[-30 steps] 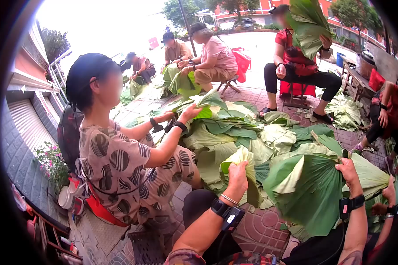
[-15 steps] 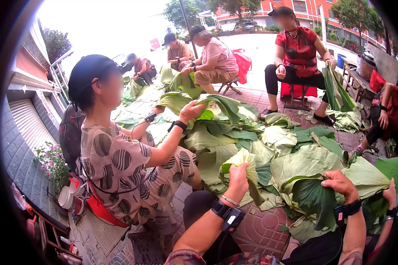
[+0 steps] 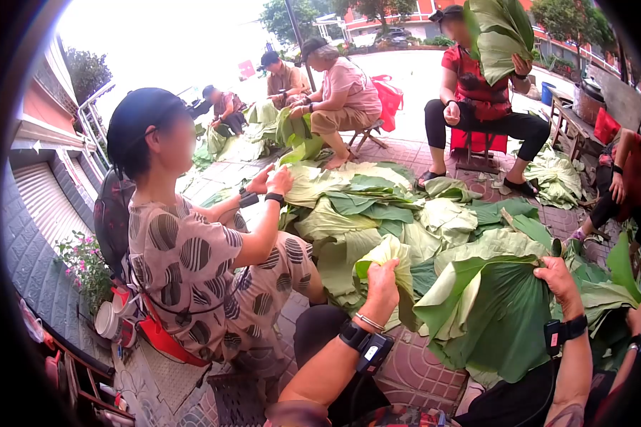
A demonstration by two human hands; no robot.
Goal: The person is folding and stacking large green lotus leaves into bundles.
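Note:
My left hand (image 3: pixel 383 293) is closed on a folded pale green leaf (image 3: pixel 386 257), which hangs down beside the fingers. My right hand (image 3: pixel 558 282) pinches the edge of a large dark green leaf (image 3: pixel 502 309), spread out to the left of that hand with its pale underside folded over at the top. Both hands are in front of a broad leaf pile (image 3: pixel 445 222) on the paving.
A co-worker in a patterned top (image 3: pixel 185 249) sits close at the left, hands on leaves. Across the pile sits a person in red (image 3: pixel 477 99) holding up a leaf. Others sit farther back. Another person's hands (image 3: pixel 637 317) reach in at the right edge.
My right hand has risen slightly, and its leaf is now spread wider. My left hand has barely moved. The person in red has raised a leaf; the co-worker's hands at left have moved back and lower.

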